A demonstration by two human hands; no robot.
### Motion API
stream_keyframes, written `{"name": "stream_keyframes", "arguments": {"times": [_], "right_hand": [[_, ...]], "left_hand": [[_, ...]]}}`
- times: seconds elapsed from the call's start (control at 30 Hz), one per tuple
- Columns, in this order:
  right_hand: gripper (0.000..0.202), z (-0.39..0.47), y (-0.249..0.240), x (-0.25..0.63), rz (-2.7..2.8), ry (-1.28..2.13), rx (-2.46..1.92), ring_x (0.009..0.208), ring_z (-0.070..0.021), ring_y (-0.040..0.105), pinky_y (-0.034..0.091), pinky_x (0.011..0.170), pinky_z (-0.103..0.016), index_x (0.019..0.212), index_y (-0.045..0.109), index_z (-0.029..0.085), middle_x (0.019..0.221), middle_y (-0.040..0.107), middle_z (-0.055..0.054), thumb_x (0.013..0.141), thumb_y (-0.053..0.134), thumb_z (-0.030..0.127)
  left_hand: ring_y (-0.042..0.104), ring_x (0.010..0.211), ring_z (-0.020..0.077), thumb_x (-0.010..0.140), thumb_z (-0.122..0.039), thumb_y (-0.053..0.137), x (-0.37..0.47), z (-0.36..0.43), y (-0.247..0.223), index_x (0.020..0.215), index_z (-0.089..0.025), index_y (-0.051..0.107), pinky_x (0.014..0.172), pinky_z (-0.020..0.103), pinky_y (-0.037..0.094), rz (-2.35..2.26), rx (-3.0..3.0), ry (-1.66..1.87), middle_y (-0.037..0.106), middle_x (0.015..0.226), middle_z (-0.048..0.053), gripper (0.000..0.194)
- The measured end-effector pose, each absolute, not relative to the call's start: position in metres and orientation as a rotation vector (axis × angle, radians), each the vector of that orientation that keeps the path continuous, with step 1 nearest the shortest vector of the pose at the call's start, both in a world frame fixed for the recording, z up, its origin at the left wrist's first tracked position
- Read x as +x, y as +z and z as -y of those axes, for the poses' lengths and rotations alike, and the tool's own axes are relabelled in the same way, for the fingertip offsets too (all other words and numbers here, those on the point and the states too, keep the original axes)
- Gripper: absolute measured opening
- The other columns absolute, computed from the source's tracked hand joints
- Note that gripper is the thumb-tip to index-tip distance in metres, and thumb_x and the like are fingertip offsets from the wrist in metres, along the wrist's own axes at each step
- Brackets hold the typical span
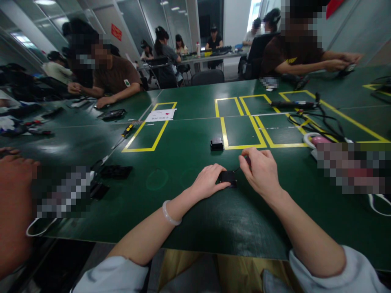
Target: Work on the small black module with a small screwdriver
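My left hand [210, 179], with a pale bracelet on its wrist, is closed on a small black box-shaped part [228, 177]. Its thumb lies along the near side and its fingers along the far left side; the part rests on the green table [195, 219]. Just right of it, my right hand [259, 169] pinches a dark tool with a thin shaft [236, 169] that points at the part's right side. Most of this tool is hidden by the fingers, so its kind is unclear. A similar black block [216, 143] stands a little farther back.
Yellow tape rectangles [244, 146] mark the table. Left lie a yellow-black screwdriver [128, 129], black parts [116, 171] and a white paper [160, 115]. Black cables [324, 122] and a white-pink roll [314, 139] lie right. A co-worker's arm [15, 211] reaches in at left; people sit across.
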State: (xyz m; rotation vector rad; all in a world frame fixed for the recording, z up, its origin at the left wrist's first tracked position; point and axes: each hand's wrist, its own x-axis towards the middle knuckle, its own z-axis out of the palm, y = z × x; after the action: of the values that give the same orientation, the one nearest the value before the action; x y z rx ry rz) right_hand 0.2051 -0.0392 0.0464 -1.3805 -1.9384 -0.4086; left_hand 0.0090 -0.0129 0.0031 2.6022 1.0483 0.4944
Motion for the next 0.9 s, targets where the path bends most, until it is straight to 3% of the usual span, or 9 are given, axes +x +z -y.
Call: {"name": "stream_keyframes", "arguments": {"times": [0.1,0.33,0.6,0.9], "right_hand": [[0.015,0.0385,0.0455,0.2054,1.917,-0.418,-1.377,0.06,-0.015,0.05,0.035,0.071,-0.029,0.088,0.053,0.019,0.068,0.06,0.0,0.092,0.046,0.031],[0.013,0.0369,0.045,0.2074,1.916,-0.416,-1.368,0.064,-0.0166,0.053,0.037,0.074,-0.031,0.094,0.053,0.019,0.072,0.062,-0.002,0.09,0.041,0.02],[0.015,0.0387,0.0485,0.2073,1.947,-0.409,-1.378,0.061,-0.0146,0.052,0.036,0.072,-0.03,0.086,0.053,0.019,0.069,0.06,0.0,0.093,0.045,0.029],[0.011,0.0375,0.0465,0.2067,1.938,-0.417,-1.367,0.066,-0.0163,0.054,0.037,0.075,-0.03,0.092,0.053,0.019,0.073,0.062,-0.001,0.09,0.042,0.02]], "left_hand": [[0.056,0.095,0.0225,0.086,-0.049,0.058,0.009,0.0131,0.0041,0.106,-0.019,0.052,0.085,0.036,0.045,-1.038,2.599,0.494,0.058,0.102,0.006,0.037],[0.056,0.096,0.0227,0.086,-0.049,0.059,0.0088,0.0135,0.0047,0.107,-0.019,0.052,0.085,0.037,0.045,-1.052,2.578,0.481,0.058,0.102,0.005,0.036],[0.056,0.096,0.0224,0.086,-0.049,0.059,0.009,0.0134,0.0054,0.107,-0.019,0.051,0.085,0.036,0.045,-1.048,2.587,0.473,0.058,0.102,0.006,0.038],[0.056,0.097,0.0227,0.086,-0.048,0.059,0.0087,0.0136,0.0047,0.108,-0.019,0.052,0.086,0.036,0.045,-1.047,2.585,0.475,0.058,0.103,0.006,0.037]]}}
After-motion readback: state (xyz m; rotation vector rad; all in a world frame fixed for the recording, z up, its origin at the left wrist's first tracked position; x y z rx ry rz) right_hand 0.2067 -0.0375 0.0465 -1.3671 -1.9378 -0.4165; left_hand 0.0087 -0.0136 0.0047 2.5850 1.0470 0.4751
